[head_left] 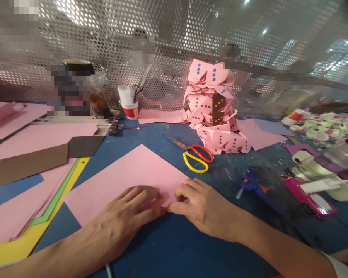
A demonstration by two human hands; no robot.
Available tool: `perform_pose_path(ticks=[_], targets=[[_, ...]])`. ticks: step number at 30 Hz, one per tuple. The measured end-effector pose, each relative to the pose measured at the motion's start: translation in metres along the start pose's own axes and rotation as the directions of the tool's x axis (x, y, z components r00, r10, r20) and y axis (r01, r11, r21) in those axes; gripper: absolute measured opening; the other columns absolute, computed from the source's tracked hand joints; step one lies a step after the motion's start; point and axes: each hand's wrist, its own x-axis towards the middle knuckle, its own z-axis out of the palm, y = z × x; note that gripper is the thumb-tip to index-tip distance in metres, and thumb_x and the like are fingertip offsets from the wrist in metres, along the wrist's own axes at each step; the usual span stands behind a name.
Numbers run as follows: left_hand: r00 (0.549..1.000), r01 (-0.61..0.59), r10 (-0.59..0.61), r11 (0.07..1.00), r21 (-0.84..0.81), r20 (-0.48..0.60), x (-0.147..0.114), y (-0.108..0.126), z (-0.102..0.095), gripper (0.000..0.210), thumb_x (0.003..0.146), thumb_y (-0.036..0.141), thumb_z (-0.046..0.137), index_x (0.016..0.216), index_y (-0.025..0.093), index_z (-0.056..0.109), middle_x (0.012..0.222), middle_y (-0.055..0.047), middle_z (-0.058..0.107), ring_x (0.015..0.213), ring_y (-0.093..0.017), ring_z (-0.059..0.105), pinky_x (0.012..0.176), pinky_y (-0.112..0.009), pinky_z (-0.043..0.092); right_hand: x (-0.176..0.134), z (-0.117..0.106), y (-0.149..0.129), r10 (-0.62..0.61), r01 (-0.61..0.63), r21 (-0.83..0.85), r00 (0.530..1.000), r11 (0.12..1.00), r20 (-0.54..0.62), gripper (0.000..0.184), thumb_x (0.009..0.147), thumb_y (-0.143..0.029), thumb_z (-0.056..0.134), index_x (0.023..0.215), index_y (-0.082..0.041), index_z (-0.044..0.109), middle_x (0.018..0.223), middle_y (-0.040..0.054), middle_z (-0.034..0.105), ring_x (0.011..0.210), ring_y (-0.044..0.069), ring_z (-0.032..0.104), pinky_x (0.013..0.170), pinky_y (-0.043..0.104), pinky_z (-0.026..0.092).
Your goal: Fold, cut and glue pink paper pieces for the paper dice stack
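A sheet of pink paper lies at an angle on the blue table in front of me. My left hand rests over its near side, fingers bent and thumb at the near edge, where the paper curls up a little. At the right part of that edge, my right hand has its fingers curled and thumb pressed in, pinching the sheet. The fingertips of both hands almost meet, and the paper between them is partly hidden. Beyond the sheet lie scissors with one red and one yellow handle loop.
Folded pink paper pieces with small coloured squares are piled at the back. A blue glue gun and a magenta device lie right. Stacked coloured sheets cover the left. A paper cup stands before the perforated metal screen.
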Motion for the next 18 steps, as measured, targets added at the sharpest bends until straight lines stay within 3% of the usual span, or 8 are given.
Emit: perform_pose_path(ticks=[9, 18], targets=[[1.000, -0.011, 0.011, 1.000, -0.002, 0.027, -0.003, -0.003, 0.001, 0.046, 0.096, 0.005, 0.048, 0.133, 0.029, 0.061, 0.137, -0.009, 0.060, 0.127, -0.025, 0.053, 0.101, -0.040, 0.050, -0.003, -0.001, 0.002, 0.014, -0.013, 0.057, 1.000, 0.998, -0.018, 0.022, 0.098, -0.012, 0.051, 0.108, -0.022, 0.068, 0.106, 0.0048, 0.060, 0.099, 0.020, 0.053, 0.090, 0.035, 0.044], [1.000, -0.008, 0.008, 1.000, -0.026, -0.014, 0.000, -0.001, 0.002, 0.050, 0.094, 0.003, 0.046, 0.133, 0.030, 0.062, 0.134, -0.010, 0.060, 0.124, -0.025, 0.053, 0.098, -0.041, 0.050, 0.007, 0.015, -0.006, 0.251, -0.221, 0.214, 0.961, 0.951, -0.120, 0.003, 0.094, -0.017, 0.059, 0.092, -0.019, 0.060, 0.097, 0.0037, 0.063, 0.097, 0.020, 0.055, 0.088, 0.036, 0.040]])
